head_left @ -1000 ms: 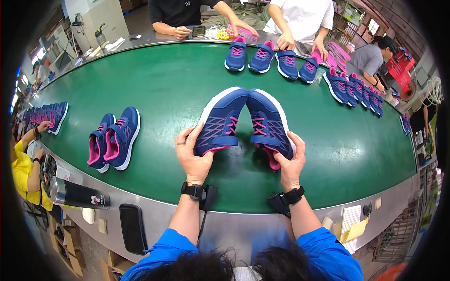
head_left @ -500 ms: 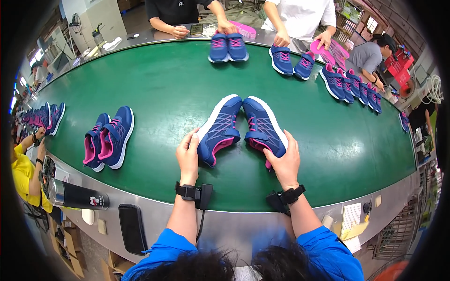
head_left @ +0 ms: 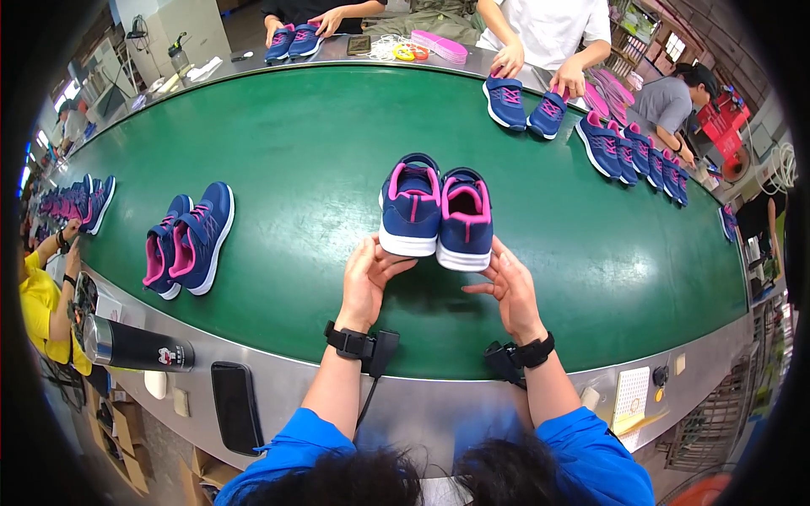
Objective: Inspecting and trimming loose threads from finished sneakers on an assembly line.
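Note:
Two navy sneakers with pink linings and white soles are side by side in front of me, heels facing me. My left hand (head_left: 368,282) holds the left sneaker (head_left: 411,211) low by its heel, the fingertips reaching under the sole. My right hand (head_left: 511,291) holds the right sneaker (head_left: 465,232) by the outer side of its heel, the thumb stretched out below the sole. A dark shadow lies on the green belt (head_left: 321,169) beneath the heels. Further left on the belt, another pair of matching sneakers (head_left: 201,240) stands close together.
Across the belt, one co-worker handles a pair of sneakers (head_left: 291,42); another touches two more (head_left: 506,101). Several sneakers (head_left: 599,148) line the right side, with pink insoles (head_left: 439,46) at the far edge. A black tumbler (head_left: 139,344) and phone (head_left: 237,409) lie on the near metal edge.
My hands have brought the two sneakers together and turned their heels toward me. The far co-worker's pair has moved left off the belt. The pair at left has shifted slightly left.

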Action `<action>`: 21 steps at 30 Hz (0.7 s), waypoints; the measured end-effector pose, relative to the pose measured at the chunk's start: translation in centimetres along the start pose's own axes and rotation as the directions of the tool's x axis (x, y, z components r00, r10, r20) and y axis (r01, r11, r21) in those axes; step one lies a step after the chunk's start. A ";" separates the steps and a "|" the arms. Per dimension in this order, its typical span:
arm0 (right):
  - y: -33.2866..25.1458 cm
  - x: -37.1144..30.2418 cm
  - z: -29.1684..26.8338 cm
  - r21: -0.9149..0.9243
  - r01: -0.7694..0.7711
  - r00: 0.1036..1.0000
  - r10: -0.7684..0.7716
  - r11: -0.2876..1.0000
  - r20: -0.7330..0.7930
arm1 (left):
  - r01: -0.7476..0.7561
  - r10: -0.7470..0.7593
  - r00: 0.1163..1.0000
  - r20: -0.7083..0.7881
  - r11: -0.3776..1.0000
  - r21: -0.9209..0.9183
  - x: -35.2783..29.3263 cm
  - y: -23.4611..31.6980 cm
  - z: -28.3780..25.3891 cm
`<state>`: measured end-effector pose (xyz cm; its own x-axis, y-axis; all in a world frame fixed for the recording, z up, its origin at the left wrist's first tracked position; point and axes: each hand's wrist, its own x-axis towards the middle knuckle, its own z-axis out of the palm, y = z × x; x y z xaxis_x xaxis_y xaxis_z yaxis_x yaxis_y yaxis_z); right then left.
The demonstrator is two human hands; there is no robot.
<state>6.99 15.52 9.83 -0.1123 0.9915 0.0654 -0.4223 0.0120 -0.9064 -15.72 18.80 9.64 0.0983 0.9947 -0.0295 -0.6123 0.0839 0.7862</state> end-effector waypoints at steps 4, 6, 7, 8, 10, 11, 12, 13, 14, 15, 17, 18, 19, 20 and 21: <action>0.7 0.2 -1.1 -0.350 -0.254 0.966 0.221 0.902 -0.132 | 0.001 0.201 0.956 -0.215 0.729 0.685 1.5 -1.3 -3.3; 0.6 0.1 -2.3 -0.490 -0.203 0.979 0.157 0.848 -0.133 | 0.151 0.851 0.512 0.112 -0.218 0.964 1.9 -1.8 -3.3; 0.5 0.1 -2.8 -0.618 -0.150 0.988 0.093 0.772 -0.123 | 0.148 0.850 0.514 0.112 -0.217 0.965 2.1 -1.9 -3.2; -0.1 -0.2 -3.1 -0.637 -0.110 0.991 0.034 0.763 -0.130 | 0.035 0.832 0.554 -0.036 0.020 0.999 2.4 -1.9 -2.7; -2.0 -1.1 -1.9 -0.641 -0.093 0.992 0.013 0.762 -0.128 | -0.181 0.586 0.742 -0.324 0.641 0.746 3.0 -1.9 -3.3; -3.0 -1.7 -1.4 -0.649 -0.079 0.991 -0.013 0.757 -0.135 | -0.184 0.503 0.794 -0.342 0.734 0.654 3.2 -2.2 -3.0; -3.4 -2.4 -1.3 -0.620 -0.076 0.989 -0.022 0.781 -0.149 | -0.165 0.488 0.803 -0.342 0.733 0.659 3.3 -2.5 -2.7; -3.5 -2.6 -1.1 -0.621 -0.074 0.989 -0.022 0.781 -0.146 | -0.147 0.474 0.811 -0.343 0.733 0.664 3.4 -2.8 -2.3; -3.6 -2.8 -0.9 -0.648 -0.062 0.992 -0.026 0.759 -0.125 | -0.098 0.378 0.855 -0.355 0.790 0.605 3.2 -2.6 -1.7; -3.8 -2.9 -0.5 -0.674 -0.048 0.994 -0.029 0.737 -0.102 | -0.054 0.393 0.857 -0.333 0.713 0.699 3.6 -3.3 -2.0; -3.9 -1.8 0.9 -0.750 -0.028 0.998 -0.027 0.661 -0.061 | -0.023 0.403 0.843 -0.356 0.687 0.726 4.1 -3.3 -1.7; -3.3 -1.0 1.4 -0.843 0.094 0.993 -0.110 0.530 0.041 | -0.023 0.402 0.844 -0.354 0.687 0.726 4.2 -3.4 -1.6; -2.7 -0.2 1.8 -0.902 0.211 0.972 -0.174 0.377 0.155 | -0.031 0.387 0.840 -0.381 0.734 0.679 4.4 -3.6 -1.6; -2.2 0.8 2.4 -0.901 0.213 0.972 -0.173 0.378 0.157 | -0.039 0.373 0.833 -0.409 0.777 0.629 4.5 -3.8 -1.8; -1.9 1.7 3.1 -0.924 0.178 0.983 -0.026 0.337 0.180 | -0.042 0.375 0.832 -0.408 0.777 0.628 4.8 -4.5 -2.1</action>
<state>4.83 16.82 12.93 -0.2613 0.9513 0.1635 0.6691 0.3006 -0.6796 -14.16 23.30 4.71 -0.4679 0.8836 0.0186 0.0131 -0.0141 0.9998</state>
